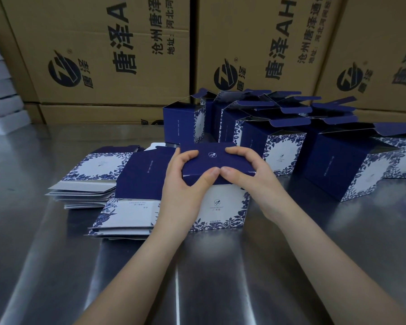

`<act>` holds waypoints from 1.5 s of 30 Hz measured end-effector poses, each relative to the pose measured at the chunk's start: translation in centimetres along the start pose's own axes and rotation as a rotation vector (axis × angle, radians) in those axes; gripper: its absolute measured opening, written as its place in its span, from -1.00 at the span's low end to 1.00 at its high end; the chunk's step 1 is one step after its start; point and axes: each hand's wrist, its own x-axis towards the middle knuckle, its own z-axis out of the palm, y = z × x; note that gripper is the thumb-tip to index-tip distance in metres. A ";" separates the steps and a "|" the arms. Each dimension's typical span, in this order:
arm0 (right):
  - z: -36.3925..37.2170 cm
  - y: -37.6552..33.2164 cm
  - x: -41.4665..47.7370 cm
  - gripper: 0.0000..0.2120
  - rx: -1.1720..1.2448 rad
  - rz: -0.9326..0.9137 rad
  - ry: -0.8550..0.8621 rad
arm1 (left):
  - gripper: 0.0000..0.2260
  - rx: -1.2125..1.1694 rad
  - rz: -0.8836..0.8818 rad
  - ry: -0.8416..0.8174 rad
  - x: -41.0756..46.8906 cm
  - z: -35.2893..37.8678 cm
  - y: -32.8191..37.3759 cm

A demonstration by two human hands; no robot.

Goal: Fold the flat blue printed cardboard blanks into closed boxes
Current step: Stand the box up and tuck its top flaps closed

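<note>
Wall of brown cartons (103, 55) at back. Steel desk (220, 277) underneath. Cluster of open-topped boxes (338, 165) back right, flaps up, apart from hands. Flat blanks (92, 174) stacked left, nearest pile just beside box (220, 207). Box mid-desk, lid down. Left hand (185, 174) and right hand (246, 170) gripping lid, fingers curled over top, thumbs meeting on front edge.

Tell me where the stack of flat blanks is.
In the head view, the stack of flat blanks lies on the steel table, just left of the box that the left hand and right hand grip.
</note>
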 end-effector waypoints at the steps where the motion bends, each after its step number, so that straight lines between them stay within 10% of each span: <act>1: 0.0 0.0 0.0 -0.52 0.004 -0.006 -0.001 | -0.66 -0.016 0.004 -0.003 0.0 0.0 0.0; 13: 0.2 0.6 -0.1 -0.56 -0.099 -0.108 0.027 | -0.60 -0.051 -0.014 -0.027 0.0 -0.2 -0.1; 22: 0.6 -0.9 -0.6 -0.84 -0.831 -0.835 0.153 | -0.21 -0.038 -0.036 -0.075 -0.1 -0.1 -0.1; 26: 0.9 -0.3 0.0 -0.94 -1.009 -0.930 0.273 | -0.45 -0.062 -0.066 0.020 0.0 0.1 -0.3; 45: 2.1 3.0 7.7 -0.36 -1.267 -0.287 0.062 | -0.79 0.562 0.096 -0.283 -1.8 0.7 -0.6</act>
